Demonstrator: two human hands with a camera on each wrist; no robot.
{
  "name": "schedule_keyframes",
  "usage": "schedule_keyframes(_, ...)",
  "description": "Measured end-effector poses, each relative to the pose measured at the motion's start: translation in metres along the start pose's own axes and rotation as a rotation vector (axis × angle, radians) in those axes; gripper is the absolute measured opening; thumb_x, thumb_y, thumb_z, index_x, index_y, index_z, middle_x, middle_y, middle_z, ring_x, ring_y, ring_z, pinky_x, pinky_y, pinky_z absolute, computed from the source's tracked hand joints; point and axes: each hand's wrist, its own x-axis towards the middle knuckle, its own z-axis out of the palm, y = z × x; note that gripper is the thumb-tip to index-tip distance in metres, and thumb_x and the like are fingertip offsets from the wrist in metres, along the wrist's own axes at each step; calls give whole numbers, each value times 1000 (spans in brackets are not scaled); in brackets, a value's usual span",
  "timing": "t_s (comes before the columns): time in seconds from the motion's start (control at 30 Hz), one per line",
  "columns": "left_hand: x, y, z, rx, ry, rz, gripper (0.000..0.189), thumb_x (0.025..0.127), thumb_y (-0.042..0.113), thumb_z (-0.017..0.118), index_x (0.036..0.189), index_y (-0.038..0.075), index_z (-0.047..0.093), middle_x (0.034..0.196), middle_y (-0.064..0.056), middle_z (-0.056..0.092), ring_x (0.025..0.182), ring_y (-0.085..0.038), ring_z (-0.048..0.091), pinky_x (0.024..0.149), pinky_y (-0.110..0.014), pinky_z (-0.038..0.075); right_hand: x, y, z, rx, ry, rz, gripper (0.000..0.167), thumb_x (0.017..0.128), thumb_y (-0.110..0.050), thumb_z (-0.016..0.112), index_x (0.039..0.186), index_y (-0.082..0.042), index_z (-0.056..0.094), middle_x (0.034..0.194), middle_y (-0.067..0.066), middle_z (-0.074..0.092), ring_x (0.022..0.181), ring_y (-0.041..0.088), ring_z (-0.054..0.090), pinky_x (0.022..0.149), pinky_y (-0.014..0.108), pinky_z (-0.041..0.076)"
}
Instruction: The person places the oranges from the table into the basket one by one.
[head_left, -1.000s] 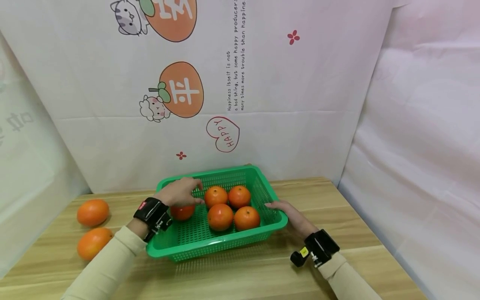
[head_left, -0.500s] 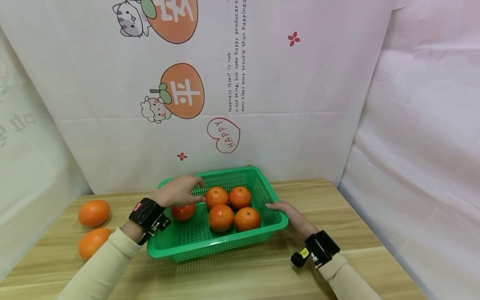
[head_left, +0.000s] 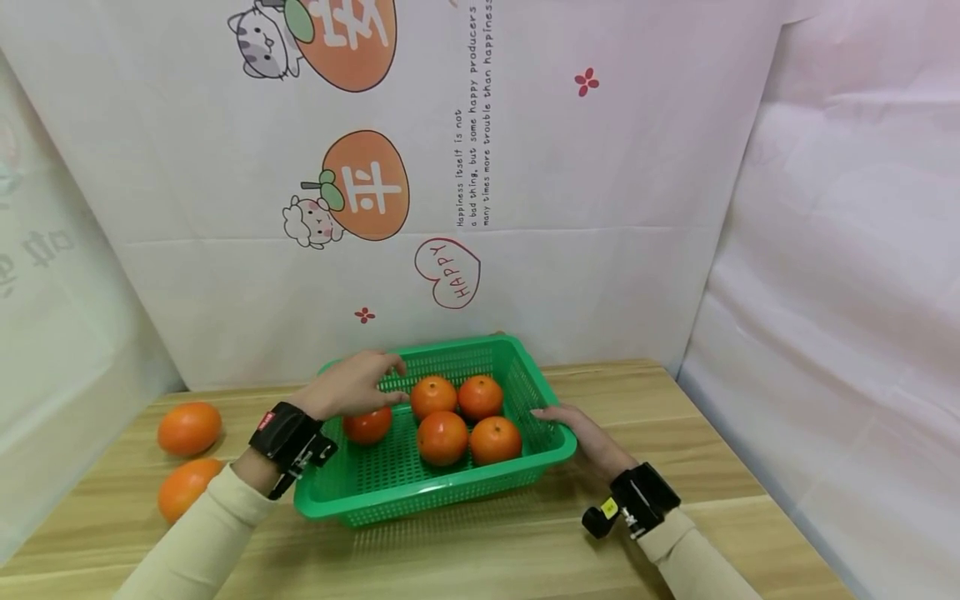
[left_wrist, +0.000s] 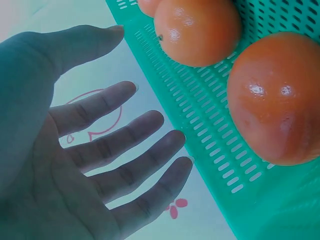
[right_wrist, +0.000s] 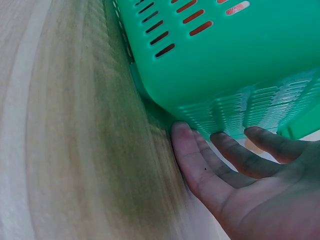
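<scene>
My left hand [head_left: 351, 385] hovers over the left part of a green plastic basket [head_left: 420, 497], palm toward it. The left wrist view shows the fingers [left_wrist: 145, 165] spread and slightly bent, with nothing held. Below this hand, partly covered by it, lies one orange [head_left: 367, 427]; several more, including a front one [head_left: 442, 438], cluster in the basket's middle and right. My right hand [head_left: 588, 433] grips the basket's right end, thumb over the rim. Seen from the right wrist, its fingers [right_wrist: 240, 155] lie along the outer wall, low near the table.
Two oranges, a rear one [head_left: 189, 429] and a front one [head_left: 187, 490], lie on the wooden table [head_left: 480, 558] left of the basket. A white printed cloth [head_left: 600, 250] hangs right behind the basket, and cloth walls stand on both sides.
My left hand and wrist have drawn back slightly to the left, over the same orange. The right hand and the basket stay in place; the head view has shifted a little.
</scene>
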Motion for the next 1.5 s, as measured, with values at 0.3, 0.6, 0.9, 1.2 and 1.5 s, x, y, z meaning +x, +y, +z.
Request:
schedule_keyframes(0.3, -11, 2, -10, -19, 28, 15, 41, 98, 34, 75, 128, 7, 68, 125, -11, 71, 113, -26, 66, 99, -49, 57, 0, -1, 2, 1, 7, -6, 74, 106, -44, 48, 163, -1, 30, 140, 14, 66, 120, 18, 67, 102, 32, 54)
schedule_keyframes(0.6, -24, -1, -18, 1, 64, 18, 40, 98, 36, 73, 126, 8, 68, 125, -12, 72, 110, -26, 68, 94, -48, 59, 2, -3, 1, 9, -18, -28, 72, 107, -42, 48, 159, 6, 34, 112, 0, 77, 103, 12, 73, 95, 31, 58)
schedule_keyframes(0.9, -35, -1, -24, -5, 78, 12, 37, 99, 35, 72, 124, 8, 68, 125, -13, 71, 107, -26, 68, 91, -47, 60, 1, -3, 0, 12, -21, -39, 73, 107, -41, 48, 160, 6, 31, 113, 2, 76, 105, 15, 72, 96, 31, 57)
schedule_keyframes(1.2, -43, -6, -23, -7, 97, -1, 37, 99, 34, 73, 124, 8, 69, 124, -12, 71, 109, -27, 68, 93, -49, 59, -1, -2, 0, 5, -16, -28, 74, 106, -42, 48, 159, 6, 31, 112, 2, 76, 102, 14, 73, 96, 31, 57)
schedule_keyframes(1.5, -56, -12, -22, -28, 145, -7, 34, 99, 32, 73, 123, 8, 71, 122, -12, 71, 112, -29, 66, 95, -51, 57, -1, 1, 0, -1, -3, -11, 74, 106, -44, 49, 160, 3, 30, 117, 2, 75, 108, 15, 71, 99, 31, 56)
